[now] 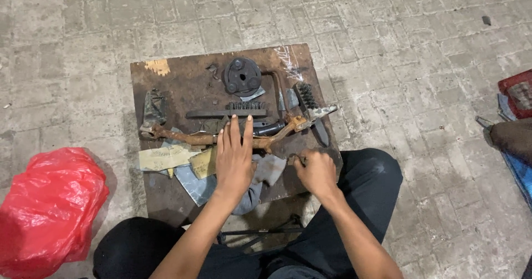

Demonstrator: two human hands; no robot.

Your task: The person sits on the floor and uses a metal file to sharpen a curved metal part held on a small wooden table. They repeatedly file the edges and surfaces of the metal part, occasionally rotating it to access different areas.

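Note:
A long rusty metal bar with bent ends lies across a dark wooden board. My left hand lies flat on its middle, fingers stretched out and pressing down. My right hand is closed around something small at the board's right edge; I cannot see what it is. Pieces of sandpaper and a grey rag lie under and beside the bar.
A round black metal disc, a black toothed strip and a wire brush lie further back on the board. A red plastic bag sits on the paving at left. A red box is at the right edge.

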